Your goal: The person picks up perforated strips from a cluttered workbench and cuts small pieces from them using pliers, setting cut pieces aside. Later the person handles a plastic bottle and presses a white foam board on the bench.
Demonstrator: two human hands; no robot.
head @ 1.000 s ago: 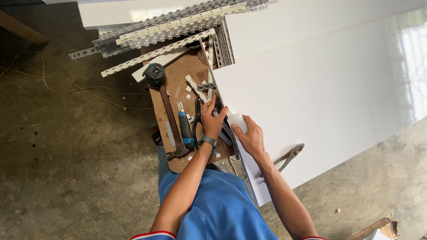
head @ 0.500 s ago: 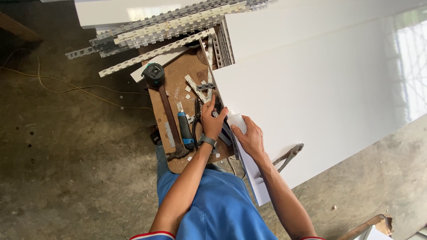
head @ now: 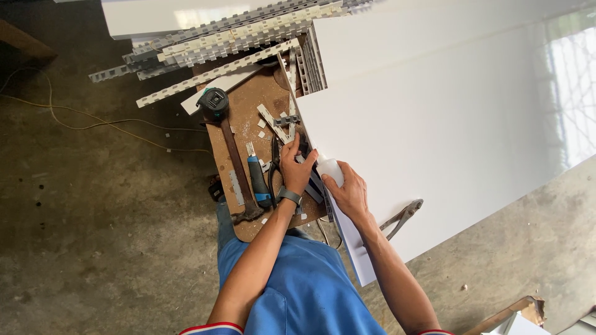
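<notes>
- Your left hand (head: 295, 169) pinches a small grey strip (head: 308, 162); your right hand (head: 349, 192) grips a white bottle (head: 329, 170).
- Strip's probably light, stiff, brittle, so hold its edges. Bottle likely squeezes, go gentle.

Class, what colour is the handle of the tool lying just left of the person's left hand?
Blue, with a darker end: the handle shows best in the head view.

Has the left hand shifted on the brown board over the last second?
No. The left hand sits in the same spot on the brown board, just right of the blue-handled tool, fingertips at the white panel edge as before.
</notes>
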